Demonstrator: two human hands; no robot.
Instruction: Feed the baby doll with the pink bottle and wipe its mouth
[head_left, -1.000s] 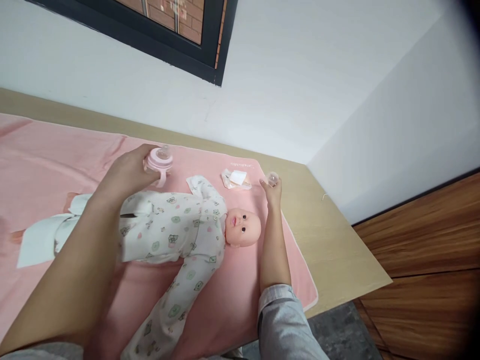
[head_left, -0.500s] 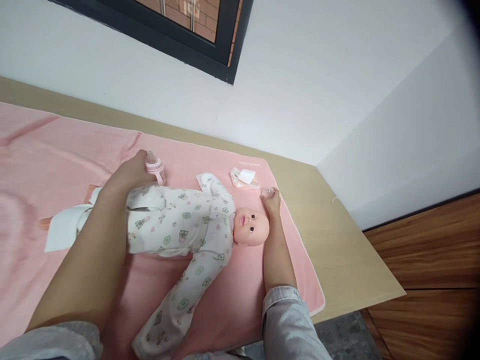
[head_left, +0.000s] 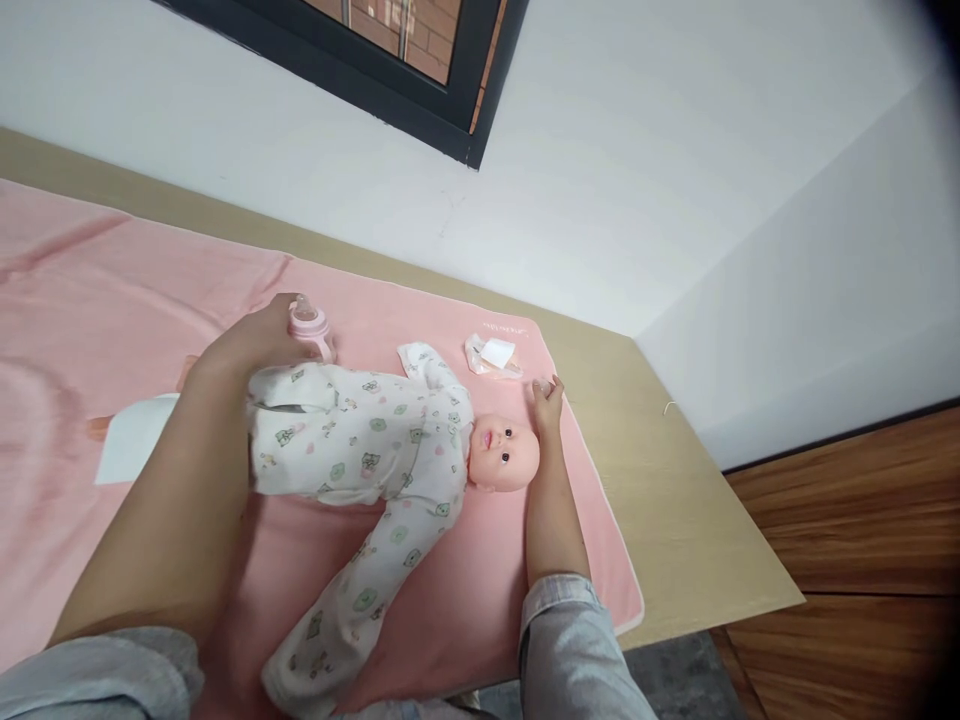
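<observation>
A baby doll [head_left: 504, 453] lies face up on the pink blanket [head_left: 465, 570], dressed in a white printed outfit [head_left: 382, 430], one sleeve stretched toward me. Beside its lower body, my left hand [head_left: 262, 330] is closed around a pink baby bottle [head_left: 309, 322] that stands upright with its clear nipple on top. Past the doll's head, my right hand [head_left: 549, 402] grips a small clear bottle cap [head_left: 544, 386] low over the blanket; the fingers partly cover it. My left forearm hides part of the doll's legs and the white cloth [head_left: 135, 440] over them.
A crumpled clear wrapper with a white label [head_left: 495, 353] rests near the blanket's far corner. The wooden tabletop [head_left: 660, 490] shows along the back and right. A white wall [head_left: 637, 180] and a dark window frame [head_left: 420, 105] rise behind; wood panels [head_left: 862, 500] stand at right.
The camera view has shifted slightly. My right hand covers more of the clear cap, near the same spot on the blanket. My left hand still holds the bottle.
</observation>
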